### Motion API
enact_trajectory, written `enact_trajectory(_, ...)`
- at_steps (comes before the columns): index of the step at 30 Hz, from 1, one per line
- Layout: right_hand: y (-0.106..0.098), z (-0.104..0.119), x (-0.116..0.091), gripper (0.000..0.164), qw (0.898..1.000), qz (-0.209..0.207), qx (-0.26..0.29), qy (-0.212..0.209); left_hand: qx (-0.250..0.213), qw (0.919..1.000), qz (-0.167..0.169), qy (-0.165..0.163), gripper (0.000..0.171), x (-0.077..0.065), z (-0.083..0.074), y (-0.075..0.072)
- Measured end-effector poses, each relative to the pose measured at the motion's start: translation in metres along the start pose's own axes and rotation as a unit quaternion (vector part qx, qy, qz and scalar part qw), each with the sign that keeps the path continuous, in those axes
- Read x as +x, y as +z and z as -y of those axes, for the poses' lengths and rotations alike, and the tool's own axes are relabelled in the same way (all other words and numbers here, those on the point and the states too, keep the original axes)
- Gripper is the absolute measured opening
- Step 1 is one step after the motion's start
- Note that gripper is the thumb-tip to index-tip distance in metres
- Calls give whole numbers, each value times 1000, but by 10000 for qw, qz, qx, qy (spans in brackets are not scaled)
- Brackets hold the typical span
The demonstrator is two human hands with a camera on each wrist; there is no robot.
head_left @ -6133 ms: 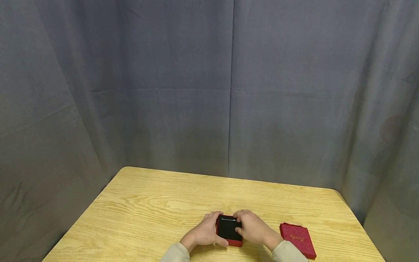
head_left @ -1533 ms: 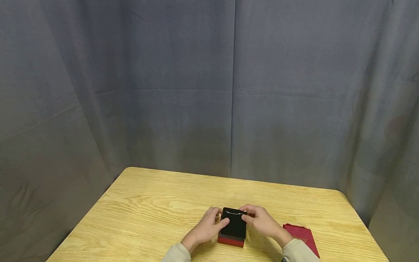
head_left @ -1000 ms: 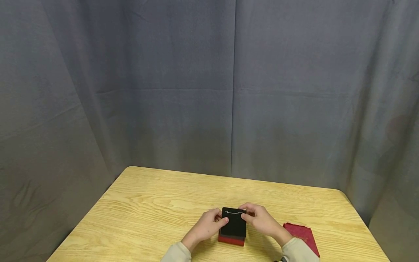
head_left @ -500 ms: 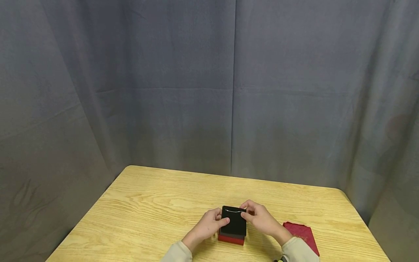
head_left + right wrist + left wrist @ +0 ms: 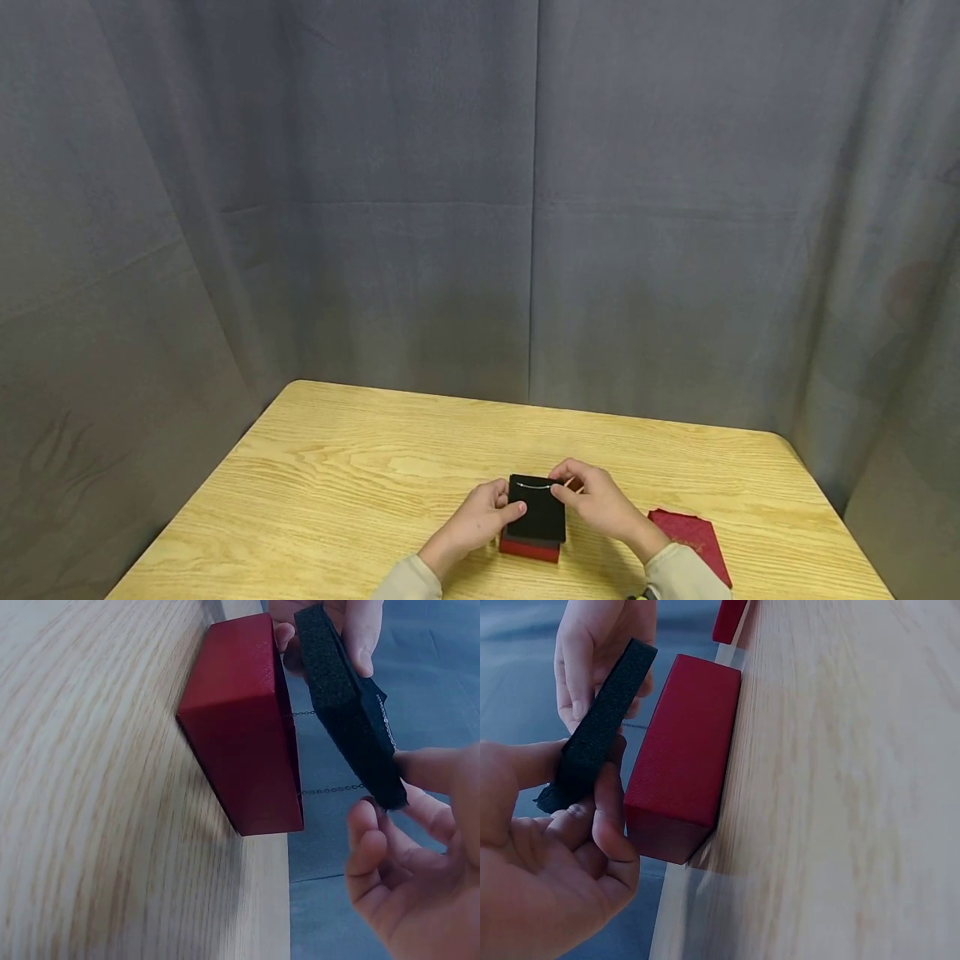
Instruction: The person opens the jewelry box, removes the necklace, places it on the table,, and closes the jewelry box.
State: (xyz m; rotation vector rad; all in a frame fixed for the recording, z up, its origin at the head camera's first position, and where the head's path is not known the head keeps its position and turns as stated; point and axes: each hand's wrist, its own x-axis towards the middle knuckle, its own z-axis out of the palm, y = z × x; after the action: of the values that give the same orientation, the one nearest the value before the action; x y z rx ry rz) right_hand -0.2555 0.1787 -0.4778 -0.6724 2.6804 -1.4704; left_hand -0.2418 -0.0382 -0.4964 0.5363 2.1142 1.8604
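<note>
Both hands hold a black foam jewellery pad (image 5: 538,521) tilted above an open red box (image 5: 529,550) on the table. My left hand (image 5: 477,515) pinches its left edge, thumb on the front face. My right hand (image 5: 600,502) pinches the far right corner, thumb on top beside a thin silver chain (image 5: 532,486) that runs across the pad's far end. In the right wrist view, two strands of the chain (image 5: 330,790) run from behind the pad into the box (image 5: 240,750). The left wrist view shows the pad (image 5: 604,724) clear of the box (image 5: 686,739); the box's inside is hidden.
A dark red lid (image 5: 692,540) with faint gold lettering lies on the wooden table (image 5: 390,450), to the right of the box and partly behind the right sleeve (image 5: 684,573). Grey curtains (image 5: 420,208) hang behind the table and at its sides.
Six seconds ago the pad sat in the box with a hand on each side; now it is lifted out and tilted. Over the last second, the right fingers shift slightly at the corner.
</note>
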Motion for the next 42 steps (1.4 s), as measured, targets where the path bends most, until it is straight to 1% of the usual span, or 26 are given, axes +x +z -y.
enact_trajectory(5,1,0,0,9,9998,-114,-90,-104,18,10000,1,45,19,1,2,1)
enact_trajectory(9,2,-1,0,6,9996,-162,-180,-130,127,9999,-29,57,18,1,2,1)
enact_trajectory(11,2,-2,0,6,9995,-173,-224,-131,141,9999,-56,25,18,0,1,1)
enact_trajectory(19,1,-1,0,5,9982,-204,-439,-360,161,9999,-52,-16,19,0,-1,1)
enact_trajectory(23,0,0,1,8,9977,-248,-526,-354,116,9999,-34,-76,19,0,-2,1)
enact_trajectory(27,0,2,2,5,9973,-279,-562,-377,10,9999,-2,-110,20,0,-3,1)
enact_trajectory(32,0,4,2,5,9974,-289,-597,-265,-157,9998,64,-136,23,1,-2,1)
enact_trajectory(37,1,4,3,6,9971,-327,-648,-242,-307,9994,139,-107,26,2,-2,1)
enact_trajectory(42,2,4,3,6,9959,-434,-741,-297,-328,9993,166,-51,28,2,-3,1)
